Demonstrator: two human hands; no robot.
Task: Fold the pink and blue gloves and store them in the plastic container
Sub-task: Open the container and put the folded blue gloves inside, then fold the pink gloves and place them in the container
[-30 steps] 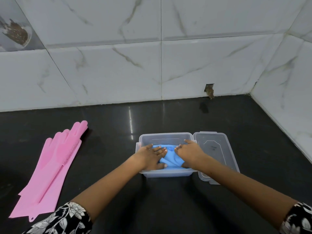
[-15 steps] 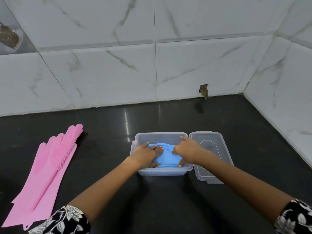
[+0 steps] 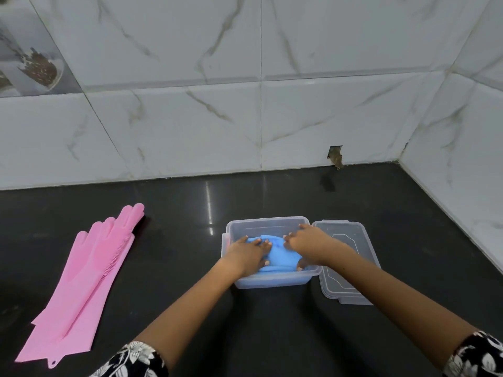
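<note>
Plastic container (image 3: 272,278): clear, rectangular, uncovered, set on the black tabletop (image 3: 190,268) near the middle. Blue gloves (image 3: 280,254): folded into a bundle and held inside the container. Left hand (image 3: 249,257): laid flat on the left part of the bundle, fingers spread and pressed down, nothing gripped. Right hand (image 3: 304,244): placed on the right part of the bundle, fingers curled onto the blue material; whether it is gripped or only pressed cannot be told. Lid (image 3: 345,263): clear, laid flat just beside the container on its right. Pink gloves (image 3: 84,278): stacked one on the other, unfolded, laid flat well apart on the left, fingers pointed toward the marbled wall tiles (image 3: 245,104). Floral sleeves (image 3: 133,360): seen at the lower edge.
</note>
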